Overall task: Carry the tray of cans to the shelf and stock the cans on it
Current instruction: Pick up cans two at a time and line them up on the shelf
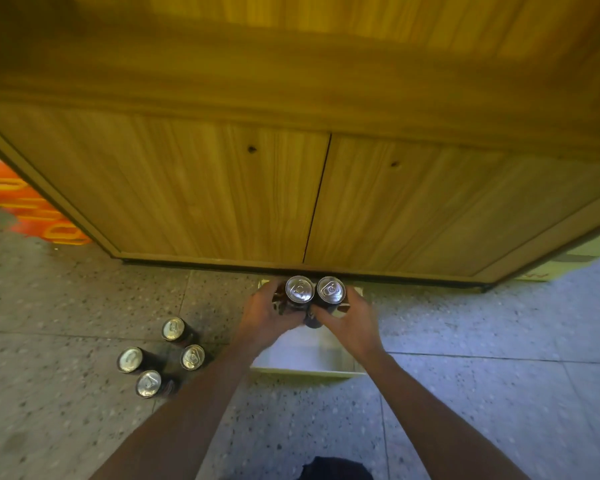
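Two dark cans with silver tops are held side by side above a white tray (305, 370) that lies on the floor by the cabinet's foot. My left hand (267, 315) wraps the left can (299, 289). My right hand (350, 320) wraps the right can (331, 289). Both cans stand upright and touch each other. Several more cans (173, 329) of the same kind stand upright on the floor to the left of the tray.
A wooden cabinet with two shut doors (222, 188) fills the upper view, its ledge jutting out above. The floor is speckled terrazzo tile (482, 341). An orange crate (25, 206) sits at the far left. A dark shoe or trouser edge (336, 469) shows at the bottom.
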The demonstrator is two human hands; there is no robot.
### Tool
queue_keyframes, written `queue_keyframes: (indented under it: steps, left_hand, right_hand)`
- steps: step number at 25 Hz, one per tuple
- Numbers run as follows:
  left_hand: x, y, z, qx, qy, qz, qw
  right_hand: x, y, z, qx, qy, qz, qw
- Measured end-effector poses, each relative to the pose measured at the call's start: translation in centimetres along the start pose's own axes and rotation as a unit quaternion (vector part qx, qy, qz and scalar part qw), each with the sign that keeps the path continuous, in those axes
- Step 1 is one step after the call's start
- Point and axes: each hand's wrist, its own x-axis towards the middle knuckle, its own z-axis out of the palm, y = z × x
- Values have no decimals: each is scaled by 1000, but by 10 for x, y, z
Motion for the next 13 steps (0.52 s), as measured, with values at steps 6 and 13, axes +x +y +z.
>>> queue_keyframes:
  steps: [6,13]
  left_hand:
    - [-47,232,-116,-32,-4,60,998]
    - [-103,507,-250,-54,-25,127,990]
  right_hand:
    - [1,-205,-170,4,18,-24,1000]
    - [6,-444,-369,19,37,-74,996]
